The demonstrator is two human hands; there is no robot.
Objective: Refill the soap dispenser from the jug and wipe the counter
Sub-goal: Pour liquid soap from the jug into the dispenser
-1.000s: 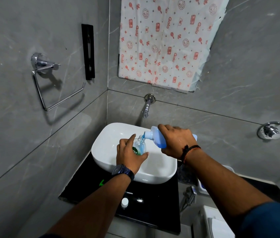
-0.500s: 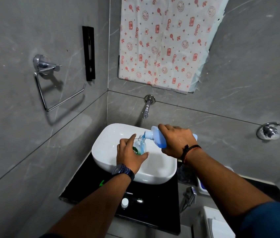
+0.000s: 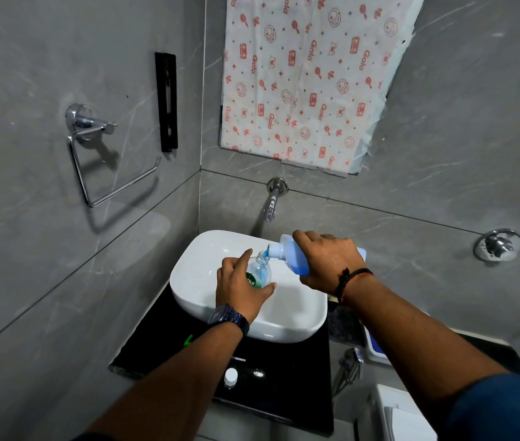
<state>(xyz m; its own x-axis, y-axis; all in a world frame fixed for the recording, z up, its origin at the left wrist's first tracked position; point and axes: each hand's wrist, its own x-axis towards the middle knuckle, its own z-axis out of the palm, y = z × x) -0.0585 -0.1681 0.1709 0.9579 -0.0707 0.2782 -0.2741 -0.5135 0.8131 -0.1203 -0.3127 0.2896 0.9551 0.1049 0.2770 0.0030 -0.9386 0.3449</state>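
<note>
Over the white basin [image 3: 296, 319], my right hand [image 3: 325, 262] grips the tilted jug [image 3: 290, 254] by its body, slippery, I'd guess. My left hand [image 3: 239, 289] wraps the light, tippy dispenser [image 3: 260, 272] low, blue soap streaming into its narrow neck.

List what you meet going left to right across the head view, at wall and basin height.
Towel ring → black wall bracket → left hand → soap dispenser → jug → right hand → wall valve.
</note>
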